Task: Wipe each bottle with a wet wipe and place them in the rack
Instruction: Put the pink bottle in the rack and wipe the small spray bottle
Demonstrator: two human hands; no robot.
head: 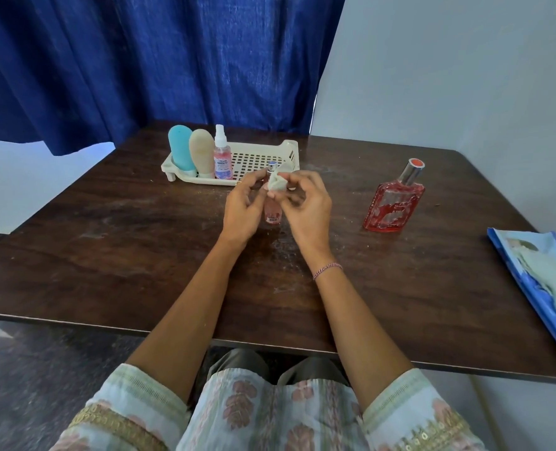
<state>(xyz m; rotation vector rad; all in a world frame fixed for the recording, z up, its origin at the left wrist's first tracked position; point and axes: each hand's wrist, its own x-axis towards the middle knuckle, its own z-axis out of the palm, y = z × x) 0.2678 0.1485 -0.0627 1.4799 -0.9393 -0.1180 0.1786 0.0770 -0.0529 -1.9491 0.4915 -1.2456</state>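
Dark brown wooden surface (107, 255) stretches across the view, backed by a deep blue curtain (140, 60) and a pale wall (465, 76). At its middle, the left hand (242, 209) curls its fingers round the upper part of a small clear bottle of pink liquid with a silver cap (272, 217), holding it upright; whether the base touches the surface cannot be told. The right hand (306, 209), with a thin beaded bracelet (327, 270) at its wrist, pinches a crumpled white wet wipe (278, 183) against the bottle's neck. Just beyond the hands sits a cream perforated plastic rack (289, 148). At its left end stand a turquoise squeeze tube (180, 151), a beige squeeze tube (202, 153) and a clear spray bottle of pink liquid (222, 156), side by side. To the right, well apart from the hands, a flat red glass bottle with a silver collar (393, 203) stands on the surface. At the near right edge lies an open blue pack of wipes (543, 284).
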